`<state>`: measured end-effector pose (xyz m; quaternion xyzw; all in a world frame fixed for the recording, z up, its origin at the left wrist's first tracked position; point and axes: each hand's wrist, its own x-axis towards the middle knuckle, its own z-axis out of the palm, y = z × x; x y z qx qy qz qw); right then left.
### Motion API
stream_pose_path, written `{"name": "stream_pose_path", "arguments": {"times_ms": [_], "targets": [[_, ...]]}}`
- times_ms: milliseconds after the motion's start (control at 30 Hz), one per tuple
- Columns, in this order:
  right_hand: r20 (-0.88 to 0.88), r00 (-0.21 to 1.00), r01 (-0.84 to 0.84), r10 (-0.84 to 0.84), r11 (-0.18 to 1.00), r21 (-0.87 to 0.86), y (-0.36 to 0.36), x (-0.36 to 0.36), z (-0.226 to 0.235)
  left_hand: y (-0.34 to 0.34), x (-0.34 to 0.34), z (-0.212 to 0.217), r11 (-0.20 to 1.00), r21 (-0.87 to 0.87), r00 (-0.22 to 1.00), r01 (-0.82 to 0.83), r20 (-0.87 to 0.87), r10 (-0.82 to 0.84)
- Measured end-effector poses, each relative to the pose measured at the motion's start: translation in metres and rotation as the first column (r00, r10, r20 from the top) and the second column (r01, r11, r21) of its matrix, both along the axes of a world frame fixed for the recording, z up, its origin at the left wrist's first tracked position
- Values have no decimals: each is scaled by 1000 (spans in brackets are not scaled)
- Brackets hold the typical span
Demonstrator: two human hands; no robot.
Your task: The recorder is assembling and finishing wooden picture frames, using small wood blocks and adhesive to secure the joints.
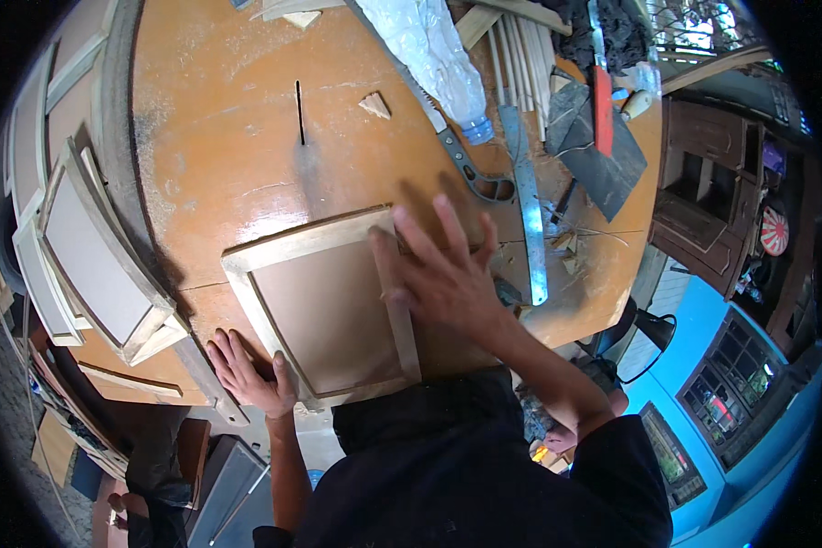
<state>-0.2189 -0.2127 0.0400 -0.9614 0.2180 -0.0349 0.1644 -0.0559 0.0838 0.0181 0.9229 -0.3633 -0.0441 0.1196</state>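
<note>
A framed wooden panel, pale rim around a brown flat centre, lies flat on the orange workbench close to me. My right hand rests spread, fingers apart, on the panel's right rail near its far corner. My left hand lies flat at the bench's near edge, thumb touching the panel's near left corner. Neither hand grips anything.
A saw slot cuts the bench top. A hand saw, steel ruler, plastic bottle, wood strips and a trowel lie at the far right. Several similar framed panels lean at the left edge.
</note>
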Motion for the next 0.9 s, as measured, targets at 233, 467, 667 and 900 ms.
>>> {"name": "stream_pose_path", "arguments": {"times_ms": [233, 467, 667, 900], "targets": [[-153, 985, -79, 76, 997, -15, -5, 4, 10, 1, 1, 0, 1000, -24, 1000, -13, -7, 13], [-98, 994, -55, 50, 997, -50, 0, 4, -2, -4, -2, -4, 999, -40, 999, -36, -22, 35], [-47, 996, -84, 81, 994, -70, -6, 14, 12, -3, -4, 1, 996, -64, 998, -56, 25, 58], [65, 985, 166, -160, 982, -95, -1, 20, 5, -7, -5, 3, 999, -31, 998, -34, 56, 36]]}}
